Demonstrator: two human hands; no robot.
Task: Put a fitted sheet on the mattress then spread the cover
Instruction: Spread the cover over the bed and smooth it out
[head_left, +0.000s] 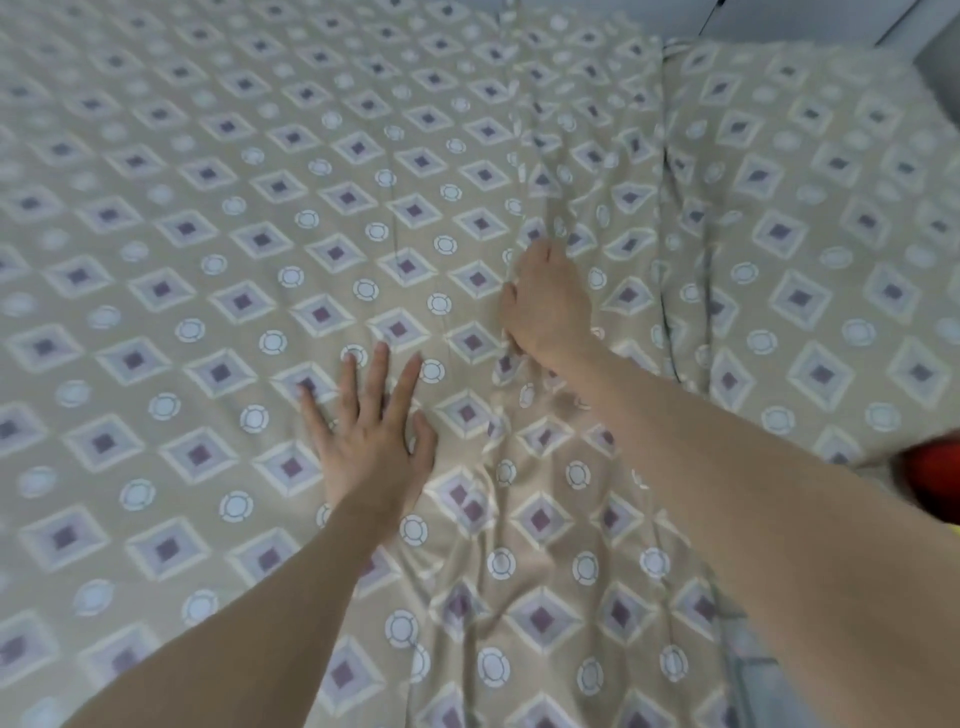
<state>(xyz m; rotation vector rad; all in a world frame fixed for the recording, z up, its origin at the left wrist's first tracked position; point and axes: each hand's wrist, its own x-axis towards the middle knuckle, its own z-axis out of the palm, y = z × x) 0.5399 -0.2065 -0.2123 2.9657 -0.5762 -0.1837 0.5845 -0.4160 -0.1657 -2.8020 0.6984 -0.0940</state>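
Note:
A beige sheet (208, 260) with purple diamonds and white circles covers the mattress across nearly the whole view. It lies smooth on the left and is creased and bunched in the middle and lower right. My left hand (371, 431) lies flat on it with fingers spread. My right hand (545, 306) is further out, its fingers curled down into a ridge of bunched fabric; the fingertips are hidden in the folds. A second layer of the same pattern (805, 249) lies on the right, past a seam-like fold.
A strip of pale wall or floor (831, 21) shows beyond the bed at the top right. A red and yellow object (935, 478) pokes in at the right edge. A grey patch (763, 675) shows at the lower right by the fabric's edge.

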